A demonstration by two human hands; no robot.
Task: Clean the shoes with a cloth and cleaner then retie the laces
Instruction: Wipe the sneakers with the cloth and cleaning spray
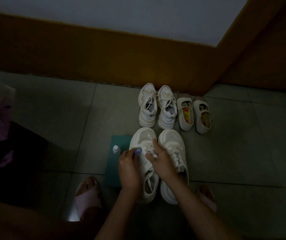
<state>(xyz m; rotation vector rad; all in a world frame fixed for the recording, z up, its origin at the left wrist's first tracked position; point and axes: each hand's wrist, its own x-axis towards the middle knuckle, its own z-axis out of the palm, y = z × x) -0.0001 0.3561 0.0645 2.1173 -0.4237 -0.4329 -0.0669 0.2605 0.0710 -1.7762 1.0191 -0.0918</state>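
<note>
Lower centre, the left hand (129, 163) and right hand (162, 161) both pinch the white laces (148, 148) of a chunky white mesh-toed sneaker (143, 135). Just left, a small clear white-capped bottle (116, 150) stands on a flat teal cloth (114, 172).

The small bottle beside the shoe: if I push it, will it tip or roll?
The small bottle stands upright and narrow, so a push probably tips it. Its round body would likely roll. It sits on the teal cloth, which may slow it.
</note>
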